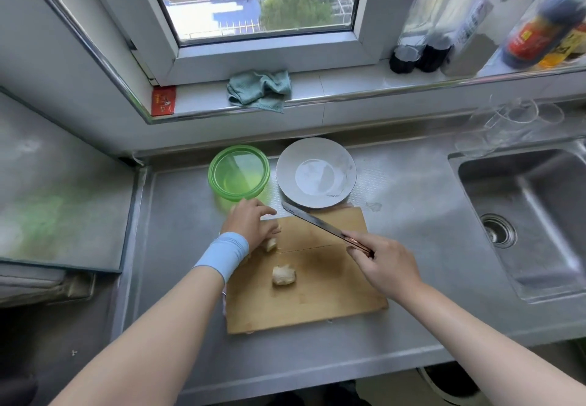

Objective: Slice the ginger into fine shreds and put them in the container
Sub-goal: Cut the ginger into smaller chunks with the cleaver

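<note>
A wooden cutting board lies on the steel counter. One pale chunk of ginger sits loose near the board's middle. My left hand holds a second ginger piece down at the board's upper left; most of that piece is hidden under my fingers. My right hand grips the handle of a knife, whose blade points up and left above the board, apart from the ginger. A green round container stands open just behind my left hand.
A white plate sits right of the green container, touching the board's far edge. The sink lies to the right. On the windowsill rest a teal cloth, a red packet and several bottles.
</note>
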### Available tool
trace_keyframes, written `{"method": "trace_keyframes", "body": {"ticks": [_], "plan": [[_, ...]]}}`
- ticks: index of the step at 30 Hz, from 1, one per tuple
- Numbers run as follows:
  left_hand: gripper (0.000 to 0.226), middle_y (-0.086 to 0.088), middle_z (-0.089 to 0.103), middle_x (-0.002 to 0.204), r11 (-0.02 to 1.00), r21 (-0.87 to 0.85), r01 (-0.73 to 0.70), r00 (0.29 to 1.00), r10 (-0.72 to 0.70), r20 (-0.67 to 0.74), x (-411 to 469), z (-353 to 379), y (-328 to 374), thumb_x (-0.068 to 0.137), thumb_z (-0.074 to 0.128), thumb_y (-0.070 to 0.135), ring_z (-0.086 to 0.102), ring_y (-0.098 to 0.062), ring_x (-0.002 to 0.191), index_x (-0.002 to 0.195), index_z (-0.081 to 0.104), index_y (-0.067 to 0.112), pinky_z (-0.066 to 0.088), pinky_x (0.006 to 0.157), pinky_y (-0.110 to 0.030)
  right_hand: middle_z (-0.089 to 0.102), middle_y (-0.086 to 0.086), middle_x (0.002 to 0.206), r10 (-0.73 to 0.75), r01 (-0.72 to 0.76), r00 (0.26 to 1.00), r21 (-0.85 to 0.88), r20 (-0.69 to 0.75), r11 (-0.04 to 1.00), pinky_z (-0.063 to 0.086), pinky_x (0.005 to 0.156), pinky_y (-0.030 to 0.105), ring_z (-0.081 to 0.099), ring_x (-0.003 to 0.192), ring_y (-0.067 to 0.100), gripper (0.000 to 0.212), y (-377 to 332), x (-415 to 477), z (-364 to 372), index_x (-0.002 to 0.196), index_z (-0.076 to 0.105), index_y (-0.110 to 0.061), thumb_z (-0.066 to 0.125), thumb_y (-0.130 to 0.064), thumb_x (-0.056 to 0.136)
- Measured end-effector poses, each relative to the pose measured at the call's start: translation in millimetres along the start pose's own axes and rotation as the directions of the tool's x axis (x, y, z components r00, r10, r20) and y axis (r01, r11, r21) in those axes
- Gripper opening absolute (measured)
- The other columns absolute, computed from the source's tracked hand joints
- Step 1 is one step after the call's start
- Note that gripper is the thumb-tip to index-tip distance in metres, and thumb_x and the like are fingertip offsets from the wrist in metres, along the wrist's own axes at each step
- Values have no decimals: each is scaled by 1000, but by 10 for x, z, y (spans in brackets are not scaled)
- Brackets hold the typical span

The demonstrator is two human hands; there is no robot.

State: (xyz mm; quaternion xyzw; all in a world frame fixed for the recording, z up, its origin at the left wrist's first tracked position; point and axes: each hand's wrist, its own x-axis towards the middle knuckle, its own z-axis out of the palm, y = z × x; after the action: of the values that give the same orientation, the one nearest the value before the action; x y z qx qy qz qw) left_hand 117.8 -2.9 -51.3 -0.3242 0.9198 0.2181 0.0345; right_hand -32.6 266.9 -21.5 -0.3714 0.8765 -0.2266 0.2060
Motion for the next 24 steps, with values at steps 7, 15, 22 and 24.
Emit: {"method": "trace_keyframes", "body": {"ticks": [7, 15, 22, 24], "plan": [[9, 11, 58, 89, 955, -130, -265, 907, 202, -368, -982, 355, 194, 83, 67, 17, 55, -11, 86, 87, 67, 26, 33, 100, -35, 70, -20, 116, 52, -50, 998, -52, 37, 997, 39, 76, 25, 63, 109, 14, 33, -161, -42, 79, 128, 56, -58, 56, -49, 96], [25, -3, 59, 105, 924, -64, -376, 862, 324, -389, -1274, 816, 210, 84, 55, 8, 56, -21, 97, 106, 63, 18, 51, 80, -31, 70, -28, 109, -75, 92, 989, -135, 131, 987, 41, 72, 22, 65, 101, 6, 27, -142, -240, 103, 121, 61, -59, 58, -51, 95], [24, -5, 62, 108, 913, 60, -403, 808, 385, -447, -1367, 846, 156, 90, 50, 12, 58, -26, 96, 110, 65, 14, 54, 69, -34, 72, -22, 95, -323, 332, 943, -138, 83, 933, 53, 57, 32, 69, 80, 13, 27, -42, -300, 177, 116, 62, -49, 58, -48, 89], [26, -7, 64, 111, 921, 74, -382, 819, 374, -435, -1389, 883, 159, 94, 49, 13, 61, -31, 93, 107, 71, 9, 55, 63, -35, 72, -22, 90, -364, 372, 928, -187, 80, 909, 52, 51, 32, 69, 73, 15, 27, -2, -290, 177, 116, 59, -49, 54, -51, 89]]}}
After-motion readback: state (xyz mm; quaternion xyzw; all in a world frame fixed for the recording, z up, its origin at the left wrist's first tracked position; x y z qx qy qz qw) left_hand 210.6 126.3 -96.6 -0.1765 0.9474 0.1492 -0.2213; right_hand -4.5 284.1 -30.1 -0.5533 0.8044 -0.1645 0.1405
